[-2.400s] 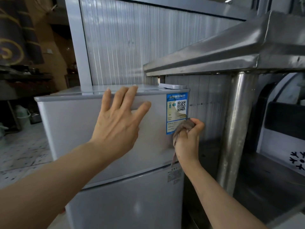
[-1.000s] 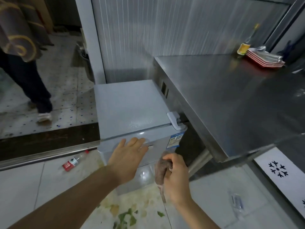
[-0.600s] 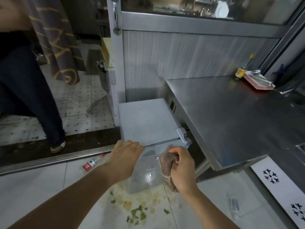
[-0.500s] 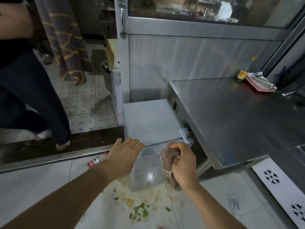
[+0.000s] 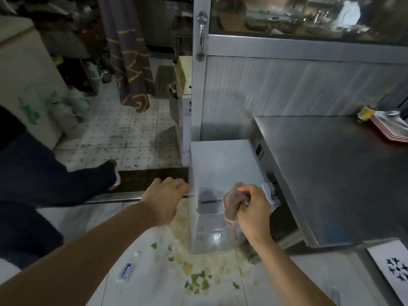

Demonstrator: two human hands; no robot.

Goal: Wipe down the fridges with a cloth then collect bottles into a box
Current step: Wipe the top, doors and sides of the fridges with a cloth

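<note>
Left hand (image 5: 164, 198): fingers curled loosely, palm down, resting at the front left corner of the small grey fridge (image 5: 218, 164) and holding nothing. Right hand (image 5: 254, 208): closed in a fist round a bunched brownish cloth (image 5: 234, 200), held against the fridge's front top edge, a tail of the cloth hanging below the fist. The fridge is a low, pale grey unit seen from above; its flat top is bare, a white hinge cap (image 5: 270, 193) sits at its front right corner, and its lower door gleams with a reflected light. It stands tucked against the left side of a stainless steel table (image 5: 331, 173), in front of a ribbed metal partition (image 5: 287, 89) with a glazed upper section. At the table's far right corner lie a stack of red-rimmed plates (image 5: 390, 127) and a yellow-labelled bottle (image 5: 366, 112). On the pale tiled floor (image 5: 141, 283) before the fridge lie scattered green and yellow vegetable scraps (image 5: 198, 281) and a small clear bottle with a blue label (image 5: 125, 270). Left: another person's dark trouser leg (image 5: 44, 180) crossing a doorway threshold; beyond, speckled tiles and a hanging patterned curtain (image 5: 125, 51).
</note>
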